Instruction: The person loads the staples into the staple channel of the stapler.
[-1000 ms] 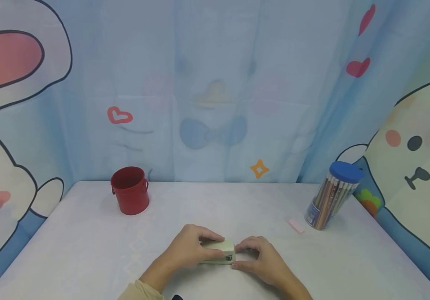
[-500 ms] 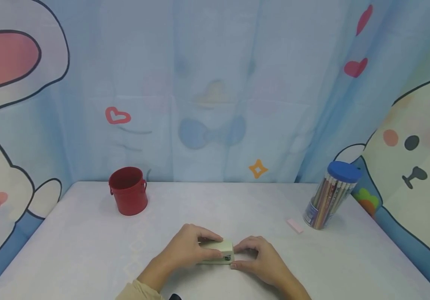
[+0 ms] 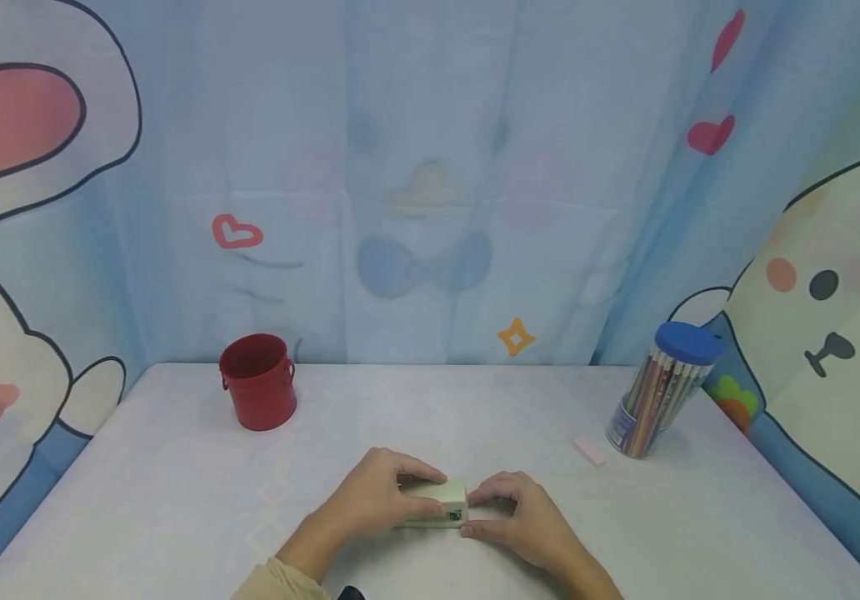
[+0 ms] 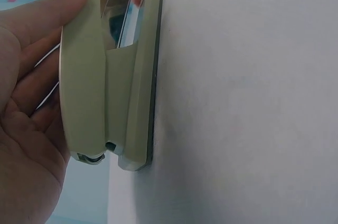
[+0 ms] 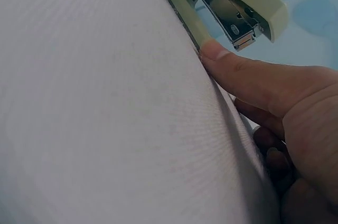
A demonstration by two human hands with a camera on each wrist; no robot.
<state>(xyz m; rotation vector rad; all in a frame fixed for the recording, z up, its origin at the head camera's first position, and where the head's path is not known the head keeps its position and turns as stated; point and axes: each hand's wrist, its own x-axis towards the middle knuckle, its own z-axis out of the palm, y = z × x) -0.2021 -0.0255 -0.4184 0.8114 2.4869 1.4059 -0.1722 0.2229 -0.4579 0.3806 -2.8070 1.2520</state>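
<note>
A pale green stapler (image 3: 456, 493) rests on the white table in front of me. My left hand (image 3: 377, 492) grips its upper arm from the left, thumb along the near side and fingers over the far side. With thumb and fingers, my right hand (image 3: 527, 518) holds the front end of the base. In the right wrist view the thumb (image 5: 214, 50) presses the base's tip, and the metal magazine (image 5: 232, 20) shows under the raised upper arm. The left wrist view has the stapler (image 4: 84, 86) side-on, its jaws apart. Nothing is visible between them.
A red bucket (image 3: 263, 392) stands at the back left of the white table (image 3: 137, 500). At the right is a clear tub of pencils (image 3: 651, 404) with a blue lid (image 3: 688, 343). A small pink strip (image 3: 590, 451) lies beside it. A printed curtain (image 3: 430, 100) hangs behind.
</note>
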